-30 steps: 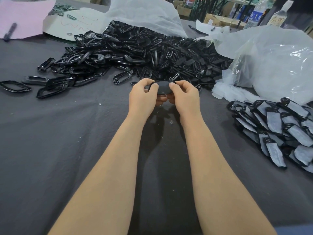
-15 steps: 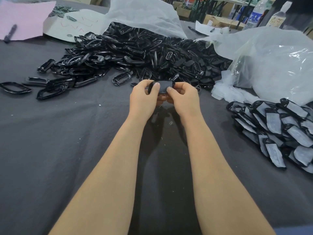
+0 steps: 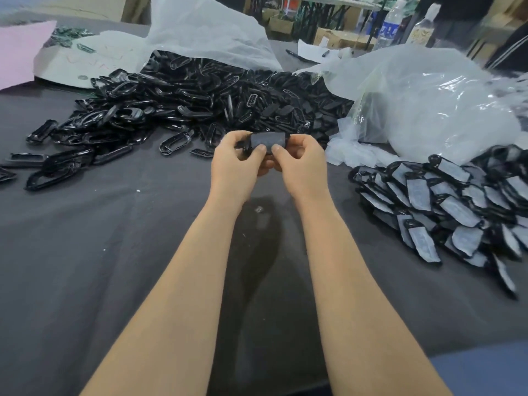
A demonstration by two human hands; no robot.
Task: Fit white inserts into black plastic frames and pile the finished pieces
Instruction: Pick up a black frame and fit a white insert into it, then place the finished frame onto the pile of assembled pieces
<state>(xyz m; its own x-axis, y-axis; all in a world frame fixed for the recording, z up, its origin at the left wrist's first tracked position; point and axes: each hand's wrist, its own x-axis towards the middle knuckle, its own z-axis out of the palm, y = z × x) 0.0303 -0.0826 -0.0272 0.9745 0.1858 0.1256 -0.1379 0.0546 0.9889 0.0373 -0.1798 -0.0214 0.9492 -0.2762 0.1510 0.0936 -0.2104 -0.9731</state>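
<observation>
While both hands clamp one frame (image 3: 246, 147), fitting looks underway.
Loose black frames (image 3: 200, 110) heap far left; finished pieces (image 3: 445, 201) lie right. Between them the left hand (image 3: 234, 164) and right hand (image 3: 303, 164), close together, pinch the frame and its white insert (image 3: 268, 140). The piece looks light, stiff, glossy and probably slippery, so best gripped at the rim.

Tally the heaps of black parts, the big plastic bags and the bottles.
Heaps of black parts: 2, loose frames and finished pieces
Big plastic bags: 2
Bottles: 2
Total: 6
</observation>
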